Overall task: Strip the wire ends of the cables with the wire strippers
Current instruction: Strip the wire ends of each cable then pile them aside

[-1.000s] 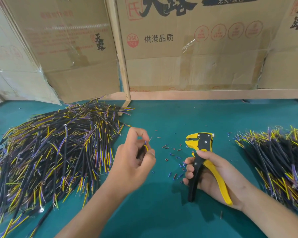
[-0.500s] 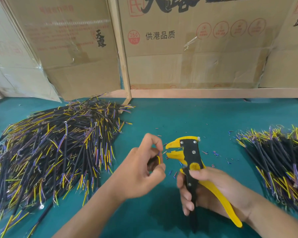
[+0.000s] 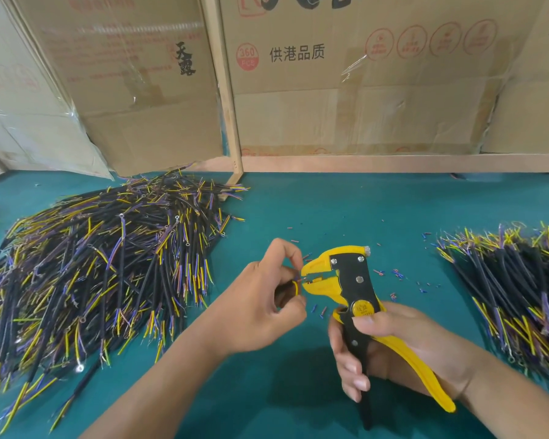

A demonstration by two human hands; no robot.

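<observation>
My left hand [image 3: 263, 299] pinches a short black cable [image 3: 294, 286] whose yellow and purple wire ends point right. Those ends sit at the mouth of the yellow and black wire strippers [image 3: 346, 280], between the jaws. My right hand [image 3: 390, 346] grips the strippers by their two handles, jaws pointing left. Most of the cable is hidden inside my left fist.
A big heap of black cables [image 3: 92, 267] with yellow and purple ends covers the green table [image 3: 330, 210] on the left. A second cable pile [image 3: 520, 286] lies at the right. Small bits of cut insulation [image 3: 396, 275] dot the middle. Cardboard boxes [image 3: 362, 74] stand along the back.
My right hand swung the strippers left and towards me. My left hand brought the cable's wire ends into the jaws, which have come closer together.
</observation>
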